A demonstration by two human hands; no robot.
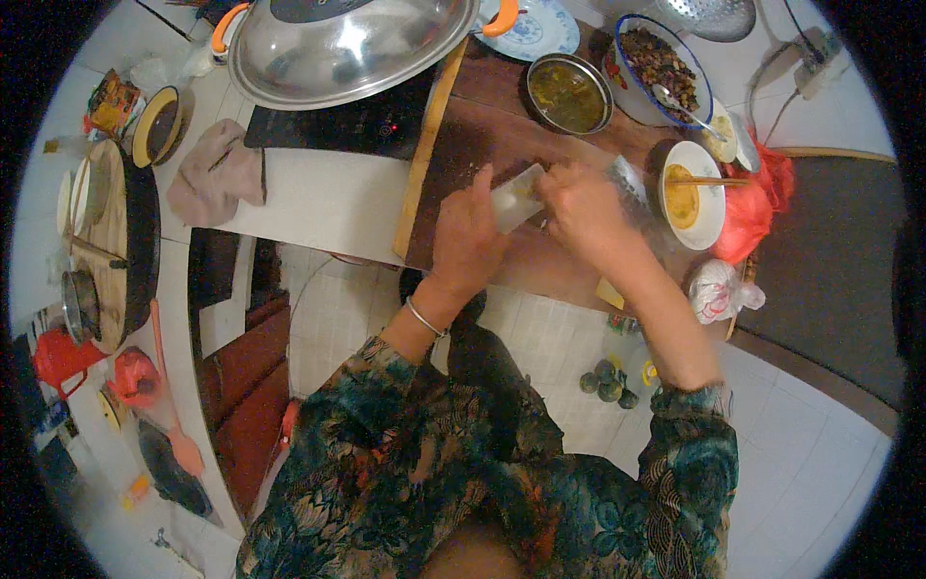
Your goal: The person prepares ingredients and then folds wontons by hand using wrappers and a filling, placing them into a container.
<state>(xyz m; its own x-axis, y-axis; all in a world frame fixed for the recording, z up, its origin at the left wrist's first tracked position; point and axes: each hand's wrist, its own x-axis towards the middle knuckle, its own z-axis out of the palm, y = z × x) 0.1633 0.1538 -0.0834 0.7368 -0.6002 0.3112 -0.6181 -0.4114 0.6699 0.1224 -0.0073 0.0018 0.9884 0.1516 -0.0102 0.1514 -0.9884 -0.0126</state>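
Note:
My left hand, with a bangle at the wrist, holds a pale translucent flat piece above the brown wooden tabletop; its material is unclear. The fingers of my right hand are curled against the piece's right edge, and their tips are hidden. Just beyond that hand lies a shiny clear plastic wrapping. To its right, a white bowl contains a yellow mixture with chopsticks laid across it.
A steel pan of broth and a blue-rimmed bowl of chopped filling with a spoon stand behind. At upper left a domed steel lid covers the induction cooker. A cloth and a round chopping board are left.

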